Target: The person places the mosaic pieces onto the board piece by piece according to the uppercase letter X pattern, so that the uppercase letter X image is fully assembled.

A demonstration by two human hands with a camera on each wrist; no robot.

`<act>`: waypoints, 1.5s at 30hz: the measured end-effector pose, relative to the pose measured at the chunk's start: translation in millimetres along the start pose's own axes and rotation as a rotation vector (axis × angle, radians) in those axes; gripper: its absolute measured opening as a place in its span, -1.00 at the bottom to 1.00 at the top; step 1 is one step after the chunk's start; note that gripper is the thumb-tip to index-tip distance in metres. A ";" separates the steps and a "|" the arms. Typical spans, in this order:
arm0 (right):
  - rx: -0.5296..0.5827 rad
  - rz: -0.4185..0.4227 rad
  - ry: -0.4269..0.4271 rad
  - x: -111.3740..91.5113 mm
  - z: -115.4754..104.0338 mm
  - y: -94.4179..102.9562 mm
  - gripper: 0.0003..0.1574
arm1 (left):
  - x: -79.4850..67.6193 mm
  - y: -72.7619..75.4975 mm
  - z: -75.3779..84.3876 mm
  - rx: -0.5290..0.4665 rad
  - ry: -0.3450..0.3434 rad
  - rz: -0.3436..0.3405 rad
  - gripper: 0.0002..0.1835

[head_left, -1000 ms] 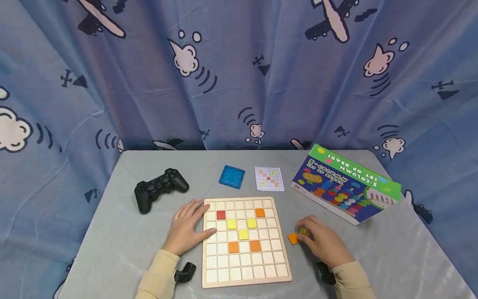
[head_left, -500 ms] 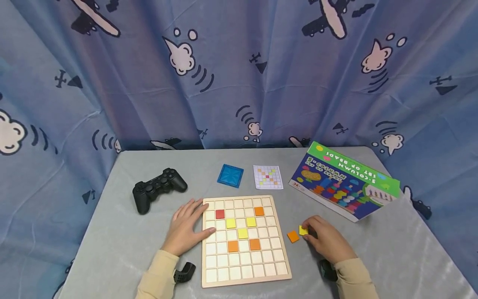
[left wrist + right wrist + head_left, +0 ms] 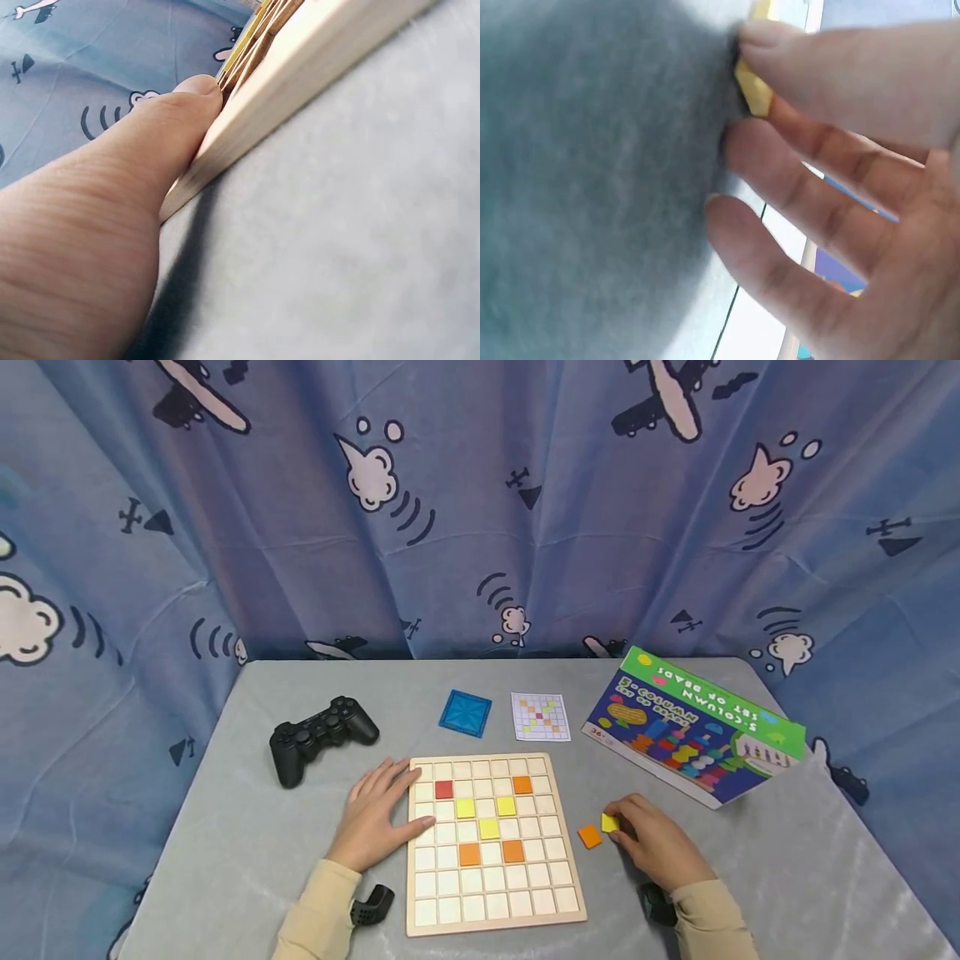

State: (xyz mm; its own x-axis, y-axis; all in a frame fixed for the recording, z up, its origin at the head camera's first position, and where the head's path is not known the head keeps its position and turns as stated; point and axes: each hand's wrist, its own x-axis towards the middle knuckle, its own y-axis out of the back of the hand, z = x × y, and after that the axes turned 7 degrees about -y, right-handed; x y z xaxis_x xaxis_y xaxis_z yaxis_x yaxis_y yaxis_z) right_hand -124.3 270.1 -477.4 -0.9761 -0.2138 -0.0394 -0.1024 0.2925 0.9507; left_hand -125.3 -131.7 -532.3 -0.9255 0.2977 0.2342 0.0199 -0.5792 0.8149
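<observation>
The wooden grid board (image 3: 495, 928) lies on the grey table. Red, yellow and orange square tiles sit in several of its cells, among them a red tile (image 3: 444, 790) at the upper left. My left hand (image 3: 378, 818) rests at the board's left edge with straight fingers, and its thumb (image 3: 196, 88) lies over the rim in the left wrist view. To the right of the board, my right hand (image 3: 660, 843) pinches a yellow tile (image 3: 609, 822) between thumb and index finger, low over the table. A loose orange tile (image 3: 589, 837) lies just left of it.
A black game controller (image 3: 322, 735) lies at the back left. Behind the board are a blue square tray (image 3: 465, 713) and a printed pattern card (image 3: 541, 717). A colourful box (image 3: 693, 731) stands at the back right, before a blue curtain (image 3: 450, 510).
The right hand has shifted slightly right, away from the orange tile. More of the yellow tile now shows at its fingertips. The left hand has stayed on the board.
</observation>
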 end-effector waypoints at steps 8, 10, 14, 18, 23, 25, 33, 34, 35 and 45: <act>0.031 0.053 0.043 -0.5 -4.5 -1.4 -0.75 | 1.1 0.9 0.5 0.003 -0.012 -0.002 -0.15; 0.048 0.064 0.050 0.4 -7.3 0.6 -0.75 | 1.3 1.0 0.6 0.002 -0.014 0.000 -0.15; 0.074 0.075 0.081 4.6 -16.0 5.3 -0.77 | 1.6 0.9 0.4 0.003 -0.017 0.006 -0.15; 0.087 0.075 0.144 9.7 -28.9 7.5 -0.78 | 1.9 1.0 0.7 0.000 -0.019 0.002 -0.15; 0.102 0.057 0.272 14.6 -53.4 4.6 -0.78 | 1.5 1.2 1.5 -0.006 -0.018 0.000 -0.15; 0.109 0.032 0.334 15.2 -65.3 1.9 -0.80 | 1.1 1.4 1.5 -0.008 -0.016 -0.002 -0.15; 0.123 -0.073 0.476 12.0 -110.4 -10.7 -0.87 | 1.0 0.8 0.6 -0.012 -0.015 0.003 -0.15; 0.123 -0.080 0.487 11.1 -114.4 -12.4 -0.86 | 1.1 0.7 0.5 -0.012 -0.014 0.002 -0.15; 0.127 -0.090 0.498 10.4 -118.0 -14.2 -0.86 | 1.1 0.6 0.5 -0.010 -0.014 0.002 -0.15; 0.141 -0.125 0.619 6.0 -141.5 -29.4 -0.86 | -0.4 1.7 0.4 0.001 -0.013 0.005 -0.15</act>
State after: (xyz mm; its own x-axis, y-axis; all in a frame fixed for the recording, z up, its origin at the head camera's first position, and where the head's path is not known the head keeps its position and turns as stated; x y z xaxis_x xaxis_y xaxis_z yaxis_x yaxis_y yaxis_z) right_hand -100.0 128.4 -462.1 -0.6682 -0.7399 0.0778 -0.2733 0.3414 0.8993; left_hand -124.8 -132.5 -530.9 -0.9203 0.3049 0.2452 0.0247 -0.5801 0.8142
